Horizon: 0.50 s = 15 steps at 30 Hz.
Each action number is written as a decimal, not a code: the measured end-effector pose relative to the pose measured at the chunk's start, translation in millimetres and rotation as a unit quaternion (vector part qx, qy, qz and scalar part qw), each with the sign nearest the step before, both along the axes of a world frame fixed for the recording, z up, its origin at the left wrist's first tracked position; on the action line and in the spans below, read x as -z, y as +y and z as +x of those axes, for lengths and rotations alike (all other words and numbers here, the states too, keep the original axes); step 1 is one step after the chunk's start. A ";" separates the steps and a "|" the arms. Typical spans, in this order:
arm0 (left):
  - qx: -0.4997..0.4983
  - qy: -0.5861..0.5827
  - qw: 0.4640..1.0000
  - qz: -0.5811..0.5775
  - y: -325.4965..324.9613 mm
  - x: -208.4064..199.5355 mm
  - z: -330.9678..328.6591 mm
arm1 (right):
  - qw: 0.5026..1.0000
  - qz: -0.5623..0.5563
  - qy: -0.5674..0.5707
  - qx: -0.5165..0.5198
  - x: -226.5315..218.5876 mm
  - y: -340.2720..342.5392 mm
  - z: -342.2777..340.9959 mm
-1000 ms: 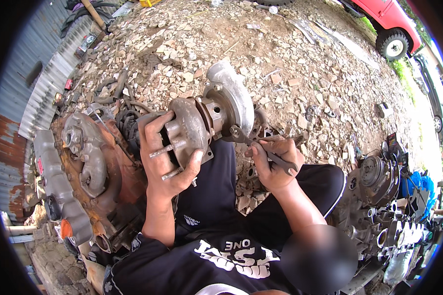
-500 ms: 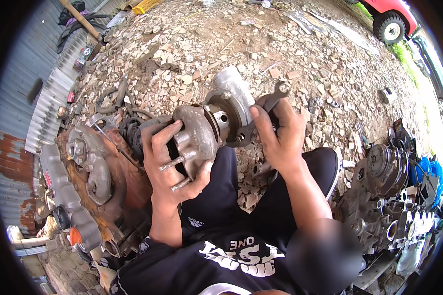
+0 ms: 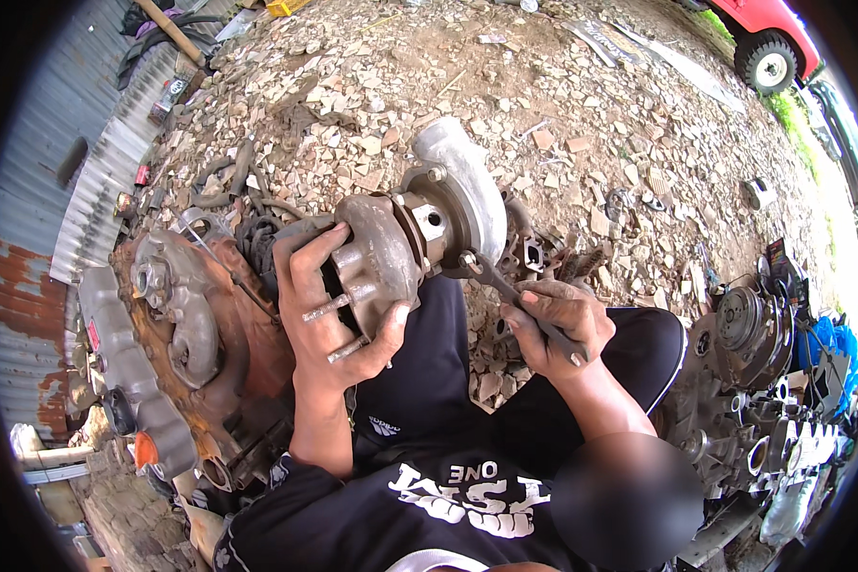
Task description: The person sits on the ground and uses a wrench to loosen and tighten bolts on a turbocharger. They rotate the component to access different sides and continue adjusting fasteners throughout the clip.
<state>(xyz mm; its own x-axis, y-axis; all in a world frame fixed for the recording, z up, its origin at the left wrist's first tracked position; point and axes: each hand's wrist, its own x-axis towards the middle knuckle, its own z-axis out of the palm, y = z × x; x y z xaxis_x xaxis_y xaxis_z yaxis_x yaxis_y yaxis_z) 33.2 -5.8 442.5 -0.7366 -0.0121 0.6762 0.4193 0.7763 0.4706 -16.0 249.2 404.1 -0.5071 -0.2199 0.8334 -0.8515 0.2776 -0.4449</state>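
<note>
Head view, and here's the turbocharger (image 3: 414, 227), up before the person's dark-clad lap (image 3: 405, 357), long axis slanting from lower left to upper right: rusty housing (image 3: 379, 243) at the left end, silver housing (image 3: 489, 205) at the right, its outlet (image 3: 439, 138) aiming away from the person. Left hand (image 3: 319, 329): fingers and thumb spread wide around the rusty end, hiding part of it! Right hand (image 3: 564, 329), lower right of the turbocharger, fingers pinched close on a spanner (image 3: 501, 285), covering its middle; its head meets the silver housing's near edge. Left of the turbocharger, an engine (image 3: 219, 329); well right, piled metal parts (image 3: 763, 419); beyond, stony ground (image 3: 391, 86).
</note>
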 end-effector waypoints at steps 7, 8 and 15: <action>-0.007 -0.037 0.998 0.057 1.1 0.7 1.1 | 0.998 0.014 0.025 -0.048 6.4 0.3 -1.8; -0.007 -0.037 0.998 0.057 1.1 1.3 1.3 | 0.998 0.005 0.032 -0.050 11.5 -0.7 -1.8; -0.003 0.003 1.000 0.014 -0.6 -1.0 -2.0 | 1.000 0.000 0.029 -0.012 15.2 -12.5 2.0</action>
<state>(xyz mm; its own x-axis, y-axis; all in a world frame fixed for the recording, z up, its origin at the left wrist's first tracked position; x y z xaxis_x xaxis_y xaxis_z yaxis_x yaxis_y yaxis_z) 31.2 -6.4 443.5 -0.7319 -0.0363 0.6804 0.4174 0.7654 0.4898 -14.0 236.7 388.9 -0.4531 -0.2316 0.8608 -0.8820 0.2567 -0.3952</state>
